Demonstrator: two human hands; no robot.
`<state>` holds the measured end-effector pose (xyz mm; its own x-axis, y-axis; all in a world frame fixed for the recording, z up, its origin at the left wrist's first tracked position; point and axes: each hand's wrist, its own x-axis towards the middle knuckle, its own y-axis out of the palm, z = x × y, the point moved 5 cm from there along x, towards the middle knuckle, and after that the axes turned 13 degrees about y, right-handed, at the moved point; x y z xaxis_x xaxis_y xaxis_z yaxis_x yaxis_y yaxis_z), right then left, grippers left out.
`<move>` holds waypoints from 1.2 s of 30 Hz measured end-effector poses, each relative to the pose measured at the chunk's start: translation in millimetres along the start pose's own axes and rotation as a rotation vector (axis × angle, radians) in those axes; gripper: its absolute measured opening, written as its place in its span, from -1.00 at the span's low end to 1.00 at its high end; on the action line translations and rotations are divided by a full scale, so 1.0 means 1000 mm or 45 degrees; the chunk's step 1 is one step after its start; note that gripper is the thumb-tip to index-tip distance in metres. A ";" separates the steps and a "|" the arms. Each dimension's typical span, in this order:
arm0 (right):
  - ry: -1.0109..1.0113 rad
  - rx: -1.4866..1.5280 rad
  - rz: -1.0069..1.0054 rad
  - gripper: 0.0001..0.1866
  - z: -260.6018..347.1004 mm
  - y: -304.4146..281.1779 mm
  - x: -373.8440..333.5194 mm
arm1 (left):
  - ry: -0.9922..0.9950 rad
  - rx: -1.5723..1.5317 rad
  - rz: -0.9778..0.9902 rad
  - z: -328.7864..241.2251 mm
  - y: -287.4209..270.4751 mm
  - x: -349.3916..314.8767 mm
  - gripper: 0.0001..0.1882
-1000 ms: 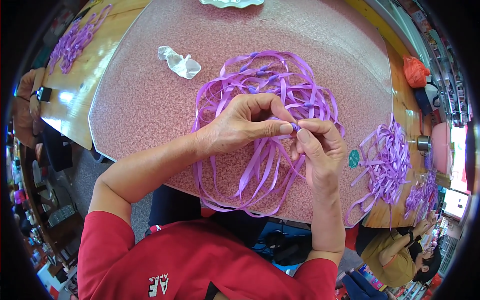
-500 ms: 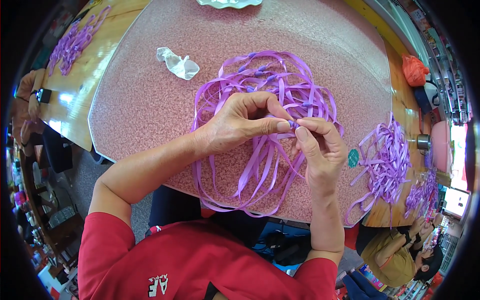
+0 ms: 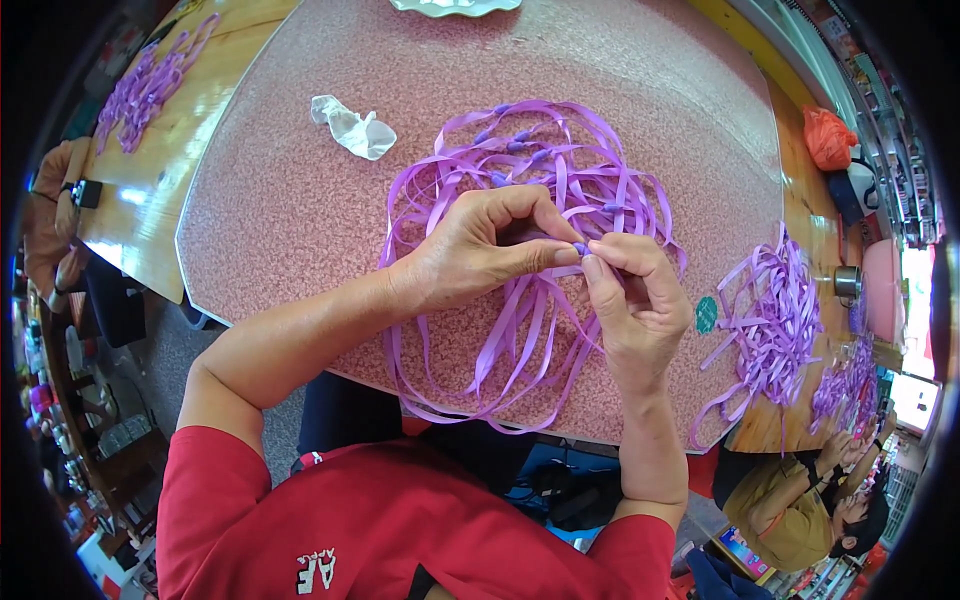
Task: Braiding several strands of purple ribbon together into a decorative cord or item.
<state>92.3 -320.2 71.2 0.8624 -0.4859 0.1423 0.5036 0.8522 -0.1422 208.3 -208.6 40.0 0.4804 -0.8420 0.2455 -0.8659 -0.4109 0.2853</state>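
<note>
My left hand and my right hand meet over a loose heap of purple ribbon loops. Between thumb and forefinger of each, they pinch a small darker purple fitting on one ribbon. Most of that fitting is covered by the fingertips, so its shape does not show fully. Similar dark purple fittings sit along other loops just beyond my hands. Some ribbon hangs below my fingers toward the table's near edge.
A crumpled clear plastic piece lies on the pink speckled tabletop, left of the heap. At right is another purple ribbon pile beside a green patch. A scalloped plate stands at the far edge. Other people sit at both sides.
My right fingertips have shifted slightly left, closer to my left ones, covering more of the fitting. The ribbon heap lies nearly as before.
</note>
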 end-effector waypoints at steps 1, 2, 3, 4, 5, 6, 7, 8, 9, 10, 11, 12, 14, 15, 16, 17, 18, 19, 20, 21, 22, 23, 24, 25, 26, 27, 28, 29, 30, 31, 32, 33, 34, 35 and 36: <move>0.038 0.052 0.002 -0.83 -0.001 0.000 0.000 | 0.000 0.000 0.000 -0.001 0.000 0.000 -0.88; 0.038 0.051 0.001 -0.83 -0.002 0.000 -0.001 | 0.028 0.002 0.004 -0.003 0.001 0.000 -0.88; 0.055 0.121 0.022 -0.81 -0.004 -0.001 -0.001 | 0.056 0.004 0.008 -0.004 0.001 0.001 -0.88; 0.071 0.190 0.043 -0.79 -0.005 -0.001 -0.001 | 0.057 0.003 0.008 -0.005 0.002 0.000 -0.88; 0.071 0.190 0.044 -0.79 -0.005 0.000 -0.001 | 0.065 -0.019 0.013 -0.005 0.003 0.000 -0.89; 0.057 0.229 0.051 -0.79 -0.004 0.001 -0.002 | 0.073 -0.042 0.017 -0.005 0.003 0.000 -0.89; 0.043 0.267 0.057 -0.80 -0.003 0.001 -0.002 | 0.073 -0.043 0.017 -0.005 0.003 0.000 -0.89; 0.043 0.269 0.059 -0.80 -0.002 0.001 -0.002 | 0.096 -0.018 0.029 -0.007 0.003 0.000 -0.89; 0.058 0.253 0.079 -0.81 -0.002 0.001 -0.001 | 0.118 0.007 0.041 -0.008 0.003 0.000 -0.90; 0.072 0.238 0.099 -0.81 -0.002 0.001 -0.001 | 0.118 0.008 0.040 -0.008 0.003 0.000 -0.90; 0.072 0.237 0.097 -0.81 -0.001 0.001 0.000 | 0.110 -0.002 0.034 -0.007 0.002 0.000 -0.90; 0.113 0.273 0.096 -0.83 -0.002 0.001 0.000 | 0.103 -0.013 0.028 -0.006 0.002 0.000 -0.90; 0.153 0.309 0.093 -0.84 -0.002 0.001 0.000 | 0.094 -0.047 0.019 -0.008 0.003 0.000 -0.90; 0.246 0.421 0.091 -0.86 -0.005 0.002 0.001 | 0.085 -0.081 0.007 -0.008 0.004 0.000 -0.90; 0.339 0.533 0.088 -0.88 -0.008 0.002 0.001 | 0.086 -0.081 0.008 -0.007 0.004 0.000 -0.90; 0.338 0.533 0.089 -0.88 -0.009 0.002 0.001 | 0.059 -0.153 -0.010 -0.006 0.004 0.000 -0.90; 0.362 0.581 0.111 -0.89 -0.013 0.003 0.001 | 0.032 -0.224 -0.028 -0.005 0.004 0.000 -0.89; 0.387 0.629 0.133 -0.90 -0.015 0.004 0.001 | 0.033 -0.223 -0.029 -0.005 0.004 0.000 -0.89; 0.387 0.628 0.132 -0.90 -0.015 0.004 0.001 | 0.070 -0.191 -0.016 -0.006 0.004 0.000 -0.89; 0.379 0.599 0.117 -0.90 -0.014 0.004 0.001 | 0.108 -0.159 -0.004 -0.007 0.004 0.001 -0.89; 0.371 0.569 0.102 -0.90 -0.013 0.004 0.000 | 0.108 -0.160 -0.003 -0.008 0.005 0.001 -0.89; 0.371 0.570 0.102 -0.90 -0.012 0.004 0.000 | 0.116 -0.111 0.009 -0.010 0.005 0.000 -0.89; 0.375 0.555 0.095 -0.91 -0.011 0.004 -0.001 | 0.123 -0.063 0.021 -0.011 0.005 0.000 -0.89; 0.379 0.540 0.087 -0.91 -0.010 0.004 -0.001 | 0.123 -0.063 0.021 -0.009 0.006 -0.001 -0.89; 0.378 0.541 0.088 -0.91 -0.010 0.004 -0.001 | 0.157 -0.031 0.018 -0.008 0.005 -0.001 -0.88; 0.381 0.538 0.083 -0.92 -0.011 0.005 0.000 | 0.191 0.001 0.016 -0.008 0.005 -0.002 -0.88; 0.384 0.534 0.077 -0.92 -0.011 0.005 0.000 | 0.191 0.003 0.016 -0.008 0.005 -0.002 -0.88; 0.383 0.532 0.075 -0.92 -0.011 0.004 0.000 | 0.210 0.036 0.017 -0.008 0.005 -0.002 -0.87; 0.393 0.532 0.080 -0.91 -0.012 0.004 0.000 | 0.229 0.070 0.019 -0.009 0.005 -0.002 -0.87; 0.402 0.531 0.085 -0.91 -0.013 0.003 0.000 | 0.230 0.068 0.021 -0.009 0.006 -0.002 -0.87; 0.402 0.531 0.084 -0.91 -0.013 0.003 0.000 | 0.225 0.062 0.017 -0.009 0.006 -0.002 -0.87; 0.403 0.548 0.091 -0.90 -0.014 0.003 0.000 | 0.221 0.057 0.013 -0.009 0.006 -0.002 -0.87; 0.404 0.564 0.097 -0.90 -0.014 0.003 -0.001 | 0.221 0.056 0.014 -0.009 0.007 -0.002 -0.87; 0.404 0.565 0.098 -0.90 -0.014 0.003 0.000 | 0.206 0.008 -0.002 -0.009 0.007 -0.002 -0.88; 0.403 0.581 0.093 -0.90 -0.013 0.002 0.000 | 0.191 -0.040 -0.018 -0.008 0.007 -0.002 -0.89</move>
<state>94.0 -320.8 58.0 0.9033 -0.3969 -0.1627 0.4286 0.8493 0.3081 202.8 -206.8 49.1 0.5102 -0.7735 0.3760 -0.8551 -0.4092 0.3184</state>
